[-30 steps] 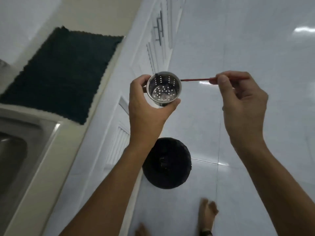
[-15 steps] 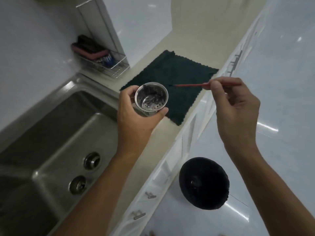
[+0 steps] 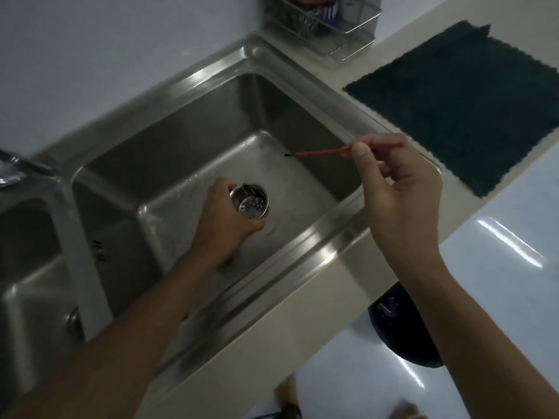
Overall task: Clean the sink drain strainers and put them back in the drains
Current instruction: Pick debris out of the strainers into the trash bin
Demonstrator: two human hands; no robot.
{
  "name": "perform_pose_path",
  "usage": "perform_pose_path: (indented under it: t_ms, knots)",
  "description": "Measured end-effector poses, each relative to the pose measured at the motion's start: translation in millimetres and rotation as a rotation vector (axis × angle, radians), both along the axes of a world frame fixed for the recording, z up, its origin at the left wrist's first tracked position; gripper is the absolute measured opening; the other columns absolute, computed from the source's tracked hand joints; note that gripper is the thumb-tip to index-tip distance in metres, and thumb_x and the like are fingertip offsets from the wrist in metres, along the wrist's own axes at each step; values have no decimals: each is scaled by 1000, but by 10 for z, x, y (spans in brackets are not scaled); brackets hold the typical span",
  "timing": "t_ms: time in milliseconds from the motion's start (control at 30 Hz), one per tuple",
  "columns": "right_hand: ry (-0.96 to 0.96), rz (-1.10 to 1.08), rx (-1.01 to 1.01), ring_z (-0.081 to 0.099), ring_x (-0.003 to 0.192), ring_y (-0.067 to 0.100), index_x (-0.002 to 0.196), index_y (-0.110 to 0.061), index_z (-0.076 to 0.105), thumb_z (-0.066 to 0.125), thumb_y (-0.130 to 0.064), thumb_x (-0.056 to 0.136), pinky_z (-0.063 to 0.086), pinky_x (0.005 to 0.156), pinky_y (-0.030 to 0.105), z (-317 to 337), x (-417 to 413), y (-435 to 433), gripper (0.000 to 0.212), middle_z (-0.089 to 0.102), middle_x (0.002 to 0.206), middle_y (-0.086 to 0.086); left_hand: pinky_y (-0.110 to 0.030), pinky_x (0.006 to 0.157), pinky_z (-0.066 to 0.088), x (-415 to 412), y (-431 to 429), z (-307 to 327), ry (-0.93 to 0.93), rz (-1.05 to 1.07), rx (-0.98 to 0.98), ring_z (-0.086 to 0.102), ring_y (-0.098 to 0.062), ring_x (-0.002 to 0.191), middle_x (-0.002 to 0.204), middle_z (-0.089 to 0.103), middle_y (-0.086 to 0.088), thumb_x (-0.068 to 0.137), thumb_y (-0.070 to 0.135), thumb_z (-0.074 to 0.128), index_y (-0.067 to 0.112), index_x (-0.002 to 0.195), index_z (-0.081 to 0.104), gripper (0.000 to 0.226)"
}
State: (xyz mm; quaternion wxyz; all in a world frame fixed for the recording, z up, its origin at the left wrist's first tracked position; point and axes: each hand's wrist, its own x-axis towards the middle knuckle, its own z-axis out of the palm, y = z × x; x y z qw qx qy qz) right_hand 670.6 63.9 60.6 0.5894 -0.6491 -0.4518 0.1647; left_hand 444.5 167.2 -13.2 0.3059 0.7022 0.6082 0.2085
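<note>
My left hand [image 3: 222,220] grips a perforated steel drain strainer [image 3: 252,202] low inside the right basin of the steel sink [image 3: 302,95], just above the basin floor. The strainer tilts with its open mouth toward me, and the drain under it is hidden by my hand. My right hand [image 3: 399,189] pinches a thin red stick [image 3: 320,152] with a dark tip, held over the basin's right side, apart from the strainer. A second drain [image 3: 74,323] shows in the left basin.
A faucet [image 3: 18,169] sits at the far left behind the basins. A wire rack [image 3: 323,22] with sponges stands at the back. A dark green mat [image 3: 465,101] lies on the counter at right. A black bin [image 3: 402,328] stands on the white floor below.
My view swung from the floor and bin to the sink. My left hand lowered the strainer from chest height into the right basin. My right hand kept hold of the red stick.
</note>
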Motion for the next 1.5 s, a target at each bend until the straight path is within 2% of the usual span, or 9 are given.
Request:
perform_pose_path:
  t_ms: [133,233,433,667,900,1067,1167,1367,1500]
  knots:
    - [-40,19,-60,63,86,-8,108,-13,76,63,-23,104,47,77,7,-113,-183,115,17,68,102,-19,-43,102,42,-49,177,-415,157,-164,-17,61,-29,115,125,61,-5,63,34,94,16,125,52,77]
    - [-81,22,-98,63,88,-9,108,-14,75,63,-24,103,47,77,7,-190,-250,187,17,67,101,-20,-42,101,30,-54,304,-691,279,-244,21,58,-25,121,125,63,2,67,48,88,21,126,52,74]
    - [-135,-41,-113,60,79,-14,109,-12,75,64,-23,103,43,72,3,-265,-278,323,16,68,99,-18,-44,104,29,-52,403,-1072,368,-296,49,49,-28,130,134,55,-2,70,57,85,22,132,52,78]
    - [-183,-59,-139,62,85,-13,111,-12,74,62,-25,104,44,75,4,-263,-293,270,19,67,102,-16,-49,108,30,-180,388,-993,478,-360,-23,43,-25,136,145,50,2,51,78,84,29,140,44,109]
    - [-118,-47,-101,60,81,-11,111,-10,74,63,-24,104,42,74,4,-194,-379,260,19,67,100,-16,-61,113,30,-738,244,-734,734,-341,-232,42,-37,138,153,38,-9,53,88,76,30,152,27,125]
    - [-95,-34,-90,62,82,-7,109,-13,75,63,-26,104,45,73,7,-163,-377,192,18,67,98,-20,-51,98,51,-869,110,-748,613,-275,-327,60,-36,118,135,51,-11,72,63,84,25,139,40,89]
    - [-79,-31,-54,61,81,-8,108,-12,75,63,-25,104,44,71,7,-119,-310,131,18,66,97,-22,-48,92,54,-814,88,-654,536,-215,-277,60,-35,112,125,56,-12,73,50,87,22,130,48,74]
    - [-44,-34,26,63,82,-1,108,-11,75,61,-24,105,45,67,12,103,-33,-86,20,68,97,-20,-32,95,41,-400,84,44,278,-132,-12,53,-24,108,121,40,-3,71,34,89,32,138,53,76]
    - [0,-53,76,65,83,-3,111,-10,74,62,-23,105,50,66,14,402,282,-328,18,70,98,-17,-30,98,46,275,-32,689,199,-175,146,51,-15,103,120,33,2,71,30,88,39,145,50,84]
